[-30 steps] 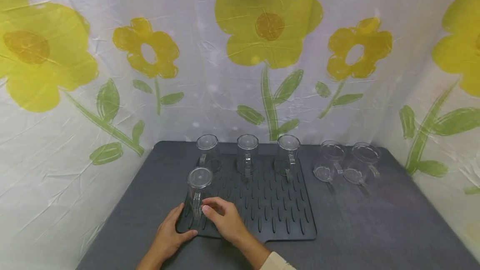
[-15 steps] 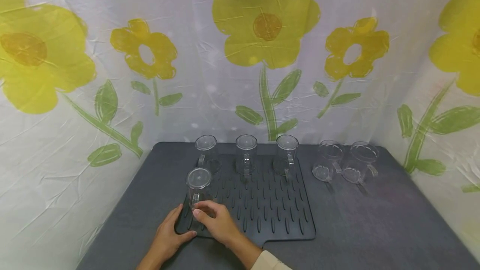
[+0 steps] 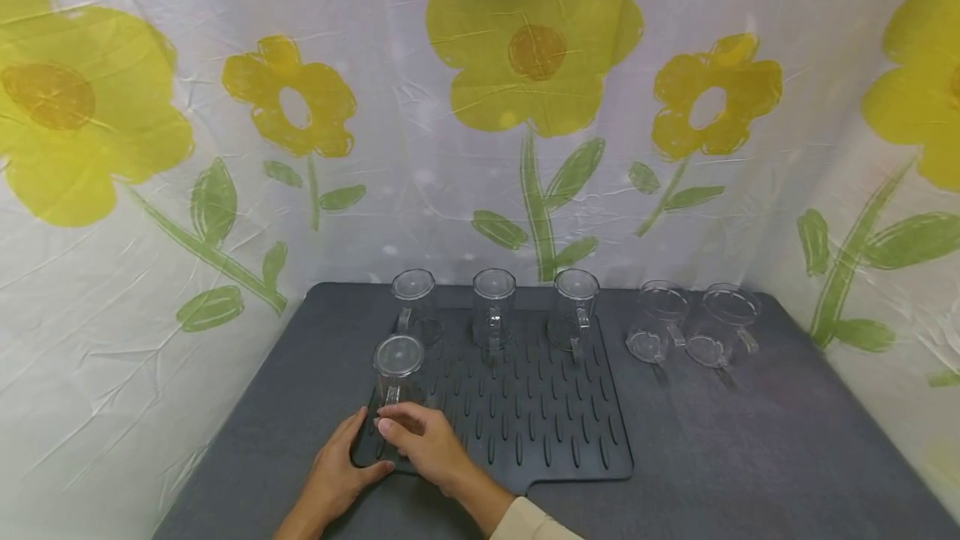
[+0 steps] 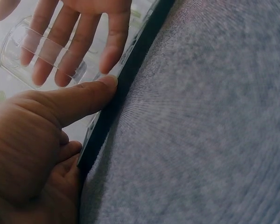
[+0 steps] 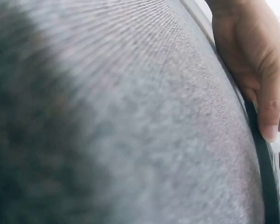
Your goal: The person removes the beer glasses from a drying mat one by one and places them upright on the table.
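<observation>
A clear glass mug (image 3: 398,361) stands upside down at the left front of the black drying mat (image 3: 551,432). Its handle points toward me, partly hidden by my right hand (image 3: 431,444). That hand's fingers look relaxed and nearly straight beside the handle; whether they touch it is hard to tell. My left hand (image 3: 330,469) lies around the mat's near left corner. In the left wrist view, the left thumb (image 4: 84,98) presses along the mat's edge, while the right hand's extended fingers show through the mug's clear handle (image 4: 49,49).
Behind, three more upturned glass mugs (image 3: 492,307) line the mat's far side. Two glass mugs (image 3: 660,323) with rims uppermost stand on the grey tabletop (image 3: 712,457) to the right. A flower-printed curtain (image 3: 420,190) encloses the table's back and sides.
My right hand has moved left to the mug's handle, now covering its lower part. The left hand stays at the mat's corner, and the mugs keep their places.
</observation>
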`<state>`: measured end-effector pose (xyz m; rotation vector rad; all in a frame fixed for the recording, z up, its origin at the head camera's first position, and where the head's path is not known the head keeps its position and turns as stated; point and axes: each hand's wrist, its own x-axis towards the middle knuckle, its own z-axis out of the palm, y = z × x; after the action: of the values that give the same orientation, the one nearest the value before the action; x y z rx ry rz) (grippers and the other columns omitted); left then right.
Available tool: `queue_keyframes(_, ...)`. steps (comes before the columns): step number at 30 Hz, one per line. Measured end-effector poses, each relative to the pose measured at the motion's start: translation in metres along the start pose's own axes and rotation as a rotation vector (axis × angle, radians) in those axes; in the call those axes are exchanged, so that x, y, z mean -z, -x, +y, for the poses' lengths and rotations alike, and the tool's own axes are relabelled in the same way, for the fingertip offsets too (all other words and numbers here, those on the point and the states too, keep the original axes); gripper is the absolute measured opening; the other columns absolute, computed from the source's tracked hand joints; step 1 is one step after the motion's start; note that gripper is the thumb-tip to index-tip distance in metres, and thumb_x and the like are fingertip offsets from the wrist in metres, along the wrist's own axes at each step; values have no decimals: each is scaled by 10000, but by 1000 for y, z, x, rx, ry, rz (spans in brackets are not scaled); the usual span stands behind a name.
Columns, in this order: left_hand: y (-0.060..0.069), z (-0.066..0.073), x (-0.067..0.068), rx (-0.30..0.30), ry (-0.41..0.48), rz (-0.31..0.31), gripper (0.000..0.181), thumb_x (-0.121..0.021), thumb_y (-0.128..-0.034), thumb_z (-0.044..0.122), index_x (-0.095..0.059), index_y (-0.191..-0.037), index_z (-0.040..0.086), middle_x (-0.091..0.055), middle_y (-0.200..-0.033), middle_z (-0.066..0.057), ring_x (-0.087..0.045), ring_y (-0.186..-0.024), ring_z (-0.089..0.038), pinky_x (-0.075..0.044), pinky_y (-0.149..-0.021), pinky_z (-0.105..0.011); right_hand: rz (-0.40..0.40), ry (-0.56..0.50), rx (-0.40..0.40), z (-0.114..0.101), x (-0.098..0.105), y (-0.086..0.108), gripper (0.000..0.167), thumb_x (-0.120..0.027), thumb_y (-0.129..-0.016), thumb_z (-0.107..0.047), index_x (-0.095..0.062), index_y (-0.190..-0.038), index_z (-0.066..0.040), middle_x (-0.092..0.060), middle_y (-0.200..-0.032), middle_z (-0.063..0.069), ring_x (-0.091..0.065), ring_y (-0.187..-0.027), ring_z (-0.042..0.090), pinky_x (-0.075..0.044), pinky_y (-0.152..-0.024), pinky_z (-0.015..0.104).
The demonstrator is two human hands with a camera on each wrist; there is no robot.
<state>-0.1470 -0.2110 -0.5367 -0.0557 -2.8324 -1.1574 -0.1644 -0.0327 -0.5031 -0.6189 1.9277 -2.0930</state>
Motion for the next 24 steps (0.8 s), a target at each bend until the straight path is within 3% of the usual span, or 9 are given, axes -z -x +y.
queue_keyframes(8, 0, -1, 0, -15, 2, 5, 977, -888, -684, 287, -378, -1423, -98, -412, -1405, -292, -386, -1281, -472, -329, -1026, -600, -7, -74, -42, -2, -5, -2, 328, -584, -983, -217, -634, -1189, 34, -683, -1109, 130, -621, -1054, 272, -548, -795, 468)
queue_keyframes(12, 1, -1, 0, -13, 7, 8, 981, -885, -687, 302, -377, -1429, -90, -411, -1410, -285, -386, -1281, -469, -330, -1024, -601, -7, -106, -43, 0, -7, -3, 309, -591, -980, -192, -638, -1178, 40, -674, -1113, 166, -617, -1051, 291, -545, -804, 481)
queue_keyframes(20, 1, -1, 0, -39, 6, 26, 953, -888, -683, 266, -396, -1413, -100, -435, -1394, -275, -408, -1267, -459, -352, -1007, -598, 12, -156, 41, 8, -10, -6, 234, -522, -997, -70, -636, -1086, 116, -676, -1020, 217, -642, -978, 331, -511, -810, 586)
queue_keyframes(24, 1, -1, 0, -34, 8, 23, 949, -887, -684, 244, -391, -1414, -104, -432, -1395, -280, -405, -1269, -461, -351, -1009, -596, 16, -161, 55, 8, -8, -5, 211, -510, -993, -36, -637, -1019, 131, -667, -996, 253, -651, -958, 347, -514, -828, 565)
